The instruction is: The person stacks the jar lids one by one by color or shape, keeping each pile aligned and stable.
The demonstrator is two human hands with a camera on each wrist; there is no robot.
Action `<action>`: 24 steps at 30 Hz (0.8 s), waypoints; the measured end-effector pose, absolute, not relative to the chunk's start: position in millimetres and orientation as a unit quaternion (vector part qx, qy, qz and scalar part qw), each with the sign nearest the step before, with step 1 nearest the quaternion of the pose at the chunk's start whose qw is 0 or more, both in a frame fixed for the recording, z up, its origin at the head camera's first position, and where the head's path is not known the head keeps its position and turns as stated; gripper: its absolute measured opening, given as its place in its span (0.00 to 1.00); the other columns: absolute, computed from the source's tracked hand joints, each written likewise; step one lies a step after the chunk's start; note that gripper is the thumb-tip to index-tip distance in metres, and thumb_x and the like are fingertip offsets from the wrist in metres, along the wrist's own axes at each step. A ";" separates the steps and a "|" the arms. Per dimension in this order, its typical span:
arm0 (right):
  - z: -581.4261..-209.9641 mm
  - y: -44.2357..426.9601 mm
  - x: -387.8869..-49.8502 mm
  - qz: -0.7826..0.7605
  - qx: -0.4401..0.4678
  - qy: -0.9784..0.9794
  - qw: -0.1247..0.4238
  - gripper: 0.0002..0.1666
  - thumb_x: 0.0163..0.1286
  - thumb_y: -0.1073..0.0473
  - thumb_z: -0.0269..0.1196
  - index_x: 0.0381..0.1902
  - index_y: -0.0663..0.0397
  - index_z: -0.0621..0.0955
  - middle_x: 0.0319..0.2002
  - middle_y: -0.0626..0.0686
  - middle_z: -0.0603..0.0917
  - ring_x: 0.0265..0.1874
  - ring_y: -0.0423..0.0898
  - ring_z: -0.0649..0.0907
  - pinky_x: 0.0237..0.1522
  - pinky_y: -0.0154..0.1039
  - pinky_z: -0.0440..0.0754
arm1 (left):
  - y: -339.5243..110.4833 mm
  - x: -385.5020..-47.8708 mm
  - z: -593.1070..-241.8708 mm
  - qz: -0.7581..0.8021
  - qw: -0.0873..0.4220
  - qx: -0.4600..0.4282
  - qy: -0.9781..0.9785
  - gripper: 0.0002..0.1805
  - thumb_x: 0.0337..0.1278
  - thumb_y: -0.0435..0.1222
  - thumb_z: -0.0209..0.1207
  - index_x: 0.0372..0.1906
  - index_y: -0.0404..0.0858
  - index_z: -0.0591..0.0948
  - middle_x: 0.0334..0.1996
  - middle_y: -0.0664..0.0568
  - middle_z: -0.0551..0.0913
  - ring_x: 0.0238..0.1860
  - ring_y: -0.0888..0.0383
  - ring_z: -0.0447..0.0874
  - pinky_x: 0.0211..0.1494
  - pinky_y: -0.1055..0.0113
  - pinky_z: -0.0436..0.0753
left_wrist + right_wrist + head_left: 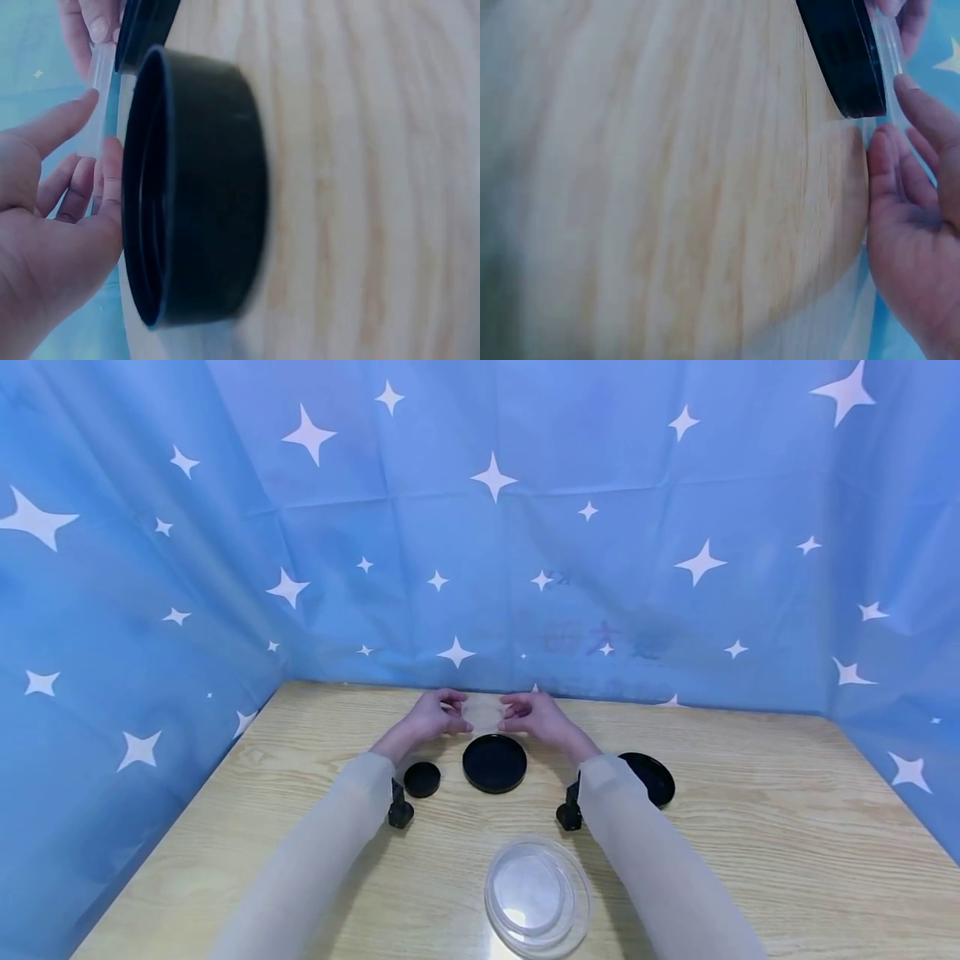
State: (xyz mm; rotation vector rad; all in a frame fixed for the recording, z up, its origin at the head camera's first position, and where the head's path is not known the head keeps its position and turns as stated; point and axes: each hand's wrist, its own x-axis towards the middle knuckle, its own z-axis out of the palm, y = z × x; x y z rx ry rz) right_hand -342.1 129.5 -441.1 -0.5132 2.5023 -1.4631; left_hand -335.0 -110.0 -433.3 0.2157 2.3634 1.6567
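Note:
Near the table's far edge, a small clear round lid (482,714) is held between my two hands. My left hand (441,713) pinches its left rim between thumb and fingers. On the opposite rim, my right hand (535,717) grips it the same way. Seen edge-on in the left wrist view, the clear lid (97,101) looks thin and pale. Just in front of it is a black round container (495,764), open side up. A smaller black round container (422,779) stands to the left, close to my left wrist.
Another black round container (652,779) lies at the right, partly hidden by my right sleeve. Larger clear round lids (536,897), one on another, lie at the front between my forearms. A blue star-patterned curtain (480,543) hangs along the table's back edge.

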 end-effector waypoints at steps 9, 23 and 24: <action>-431.7 136.4 -330.6 -0.480 -0.191 0.852 0.087 0.31 0.70 0.64 0.69 0.67 0.70 0.75 0.44 0.60 0.85 0.44 0.51 0.85 0.45 0.40 0.85 | -109.5 -327.7 -426.9 0.580 0.134 0.095 0.798 0.32 0.57 0.28 0.71 0.67 0.34 0.76 0.55 0.43 0.73 0.42 0.52 0.80 0.35 0.64 0.80; -407.5 152.8 -299.5 -0.481 -0.225 0.846 0.050 0.30 0.68 0.64 0.71 0.64 0.70 0.78 0.42 0.57 0.85 0.43 0.50 0.83 0.47 0.39 0.82 | -103.3 -302.4 -405.6 0.595 0.106 0.136 0.785 0.32 0.51 0.25 0.73 0.63 0.32 0.77 0.52 0.43 0.76 0.45 0.52 0.80 0.42 0.67 0.83; -405.8 154.1 -295.8 -0.483 -0.227 0.844 0.049 0.29 0.68 0.64 0.71 0.64 0.70 0.78 0.42 0.57 0.85 0.43 0.50 0.83 0.47 0.39 0.82 | -102.7 -299.0 -403.7 0.596 0.106 0.137 0.784 0.32 0.50 0.25 0.73 0.63 0.31 0.77 0.52 0.42 0.76 0.44 0.53 0.80 0.42 0.67 0.82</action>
